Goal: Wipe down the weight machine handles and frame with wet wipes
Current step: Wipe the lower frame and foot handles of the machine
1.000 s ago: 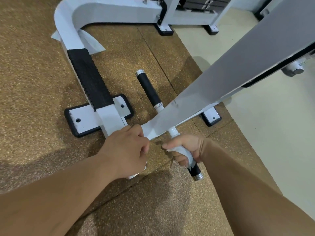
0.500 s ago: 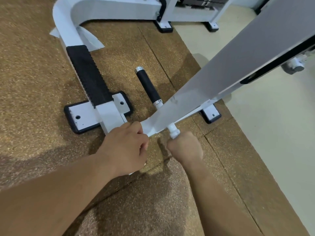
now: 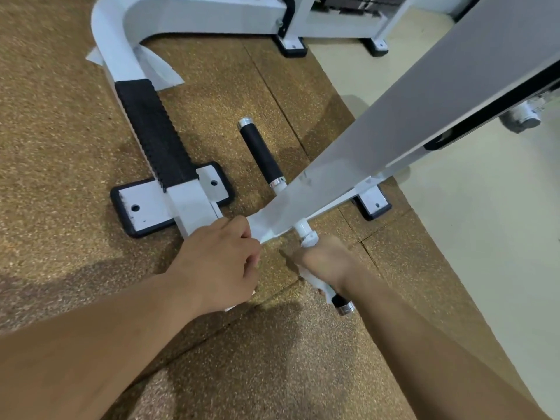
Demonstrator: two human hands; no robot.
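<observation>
Your right hand [image 3: 327, 265] clamps the wet wipe [image 3: 318, 287] round the near handle [image 3: 340, 301]; your left hand [image 3: 221, 262] grips the tip of the lever arm [image 3: 394, 140]. Handle wiping, I'd say. Next: twist toward the end cap.

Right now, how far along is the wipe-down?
Done: nothing can be confirmed as wiped. In hand: the right hand grips a white wipe round the near handle; the left hand is curled at the tip of the grey arm, its grip hidden. Left: the far handle and the white frame, neither touched by a wipe.
</observation>
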